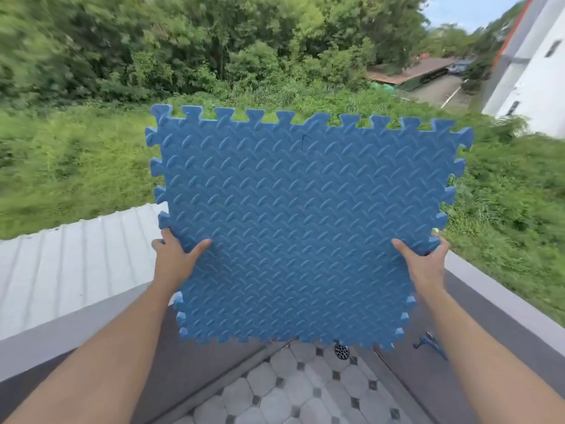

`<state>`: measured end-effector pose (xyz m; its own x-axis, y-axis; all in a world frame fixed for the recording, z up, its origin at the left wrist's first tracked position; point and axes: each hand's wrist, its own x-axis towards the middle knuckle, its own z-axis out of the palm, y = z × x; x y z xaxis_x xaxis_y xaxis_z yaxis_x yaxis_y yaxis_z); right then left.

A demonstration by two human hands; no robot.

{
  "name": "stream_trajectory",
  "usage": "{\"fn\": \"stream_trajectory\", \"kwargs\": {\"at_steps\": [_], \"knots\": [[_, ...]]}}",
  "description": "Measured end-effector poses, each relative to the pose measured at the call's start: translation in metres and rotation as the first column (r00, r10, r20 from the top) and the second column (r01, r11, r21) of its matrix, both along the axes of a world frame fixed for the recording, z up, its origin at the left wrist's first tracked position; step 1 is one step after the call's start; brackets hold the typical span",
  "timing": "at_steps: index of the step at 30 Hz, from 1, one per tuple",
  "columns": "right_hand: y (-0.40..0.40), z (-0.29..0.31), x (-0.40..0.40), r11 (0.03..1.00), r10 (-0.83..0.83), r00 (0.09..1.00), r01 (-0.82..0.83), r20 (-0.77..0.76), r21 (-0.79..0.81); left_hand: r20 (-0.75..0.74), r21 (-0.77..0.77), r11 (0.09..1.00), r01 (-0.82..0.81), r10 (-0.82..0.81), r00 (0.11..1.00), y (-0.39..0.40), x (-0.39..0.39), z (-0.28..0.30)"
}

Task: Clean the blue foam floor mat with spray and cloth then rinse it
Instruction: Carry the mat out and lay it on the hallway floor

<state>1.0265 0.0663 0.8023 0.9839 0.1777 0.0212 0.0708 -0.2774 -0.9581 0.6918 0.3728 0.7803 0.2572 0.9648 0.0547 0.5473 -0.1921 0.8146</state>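
The blue foam floor mat (302, 221) is a square tile with interlocking puzzle edges and a raised diamond-plate pattern. It is held up nearly upright in front of me, above a balcony corner. My left hand (175, 257) grips its left edge low down, thumb on the front face. My right hand (425, 258) grips the right edge at about the same height, thumb on the front. No spray bottle or cloth is in view.
Below the mat lies a tiled floor (293, 390) with a round drain (341, 351). A grey parapet wall (501, 301) runs around the corner. A blue tap or hose fitting (429, 344) sits at the right wall. A corrugated roof (70, 264) is at left, with grass and trees beyond.
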Motion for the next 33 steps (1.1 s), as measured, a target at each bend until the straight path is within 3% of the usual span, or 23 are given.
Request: {"fn": "stream_trajectory", "kwargs": {"at_steps": [5, 8, 13, 18, 22, 29, 33], "knots": [[0.086, -0.007, -0.025, 0.960, 0.278, 0.934, -0.272, 0.223, -0.058, 0.012, 0.148, 0.951, -0.273, 0.274, 0.962, 0.004, -0.082, -0.002], [0.146, -0.007, -0.063, 0.865, 0.501, 0.777, -0.463, 0.381, -0.192, -0.016, 0.191, 0.887, -0.420, 0.431, 0.902, -0.001, -0.150, 0.002], [0.229, -0.017, -0.151, 0.683, 0.726, 0.568, -0.666, 0.389, -0.301, -0.061, 0.227, 0.775, -0.590, 0.615, 0.786, -0.025, -0.267, 0.015], [0.289, -0.022, -0.271, 0.554, 0.812, 0.410, -0.767, 0.416, -0.324, -0.032, 0.199, 0.639, -0.743, 0.762, 0.647, -0.079, -0.380, 0.015], [0.320, -0.029, -0.377, 0.407, 0.858, 0.222, -0.844, 0.463, -0.349, -0.046, 0.187, 0.549, -0.815, 0.833, 0.551, -0.133, -0.466, 0.004], [0.336, -0.056, -0.572, 0.134, 0.890, -0.069, -0.905, 0.450, -0.403, -0.153, 0.183, 0.279, -0.943, 0.955, 0.253, -0.238, -0.602, -0.040], [0.333, -0.098, -0.671, -0.046, 0.885, -0.253, -0.882, 0.390, -0.468, -0.212, 0.106, 0.112, -0.988, 0.973, 0.088, -0.296, -0.645, -0.087]]}}
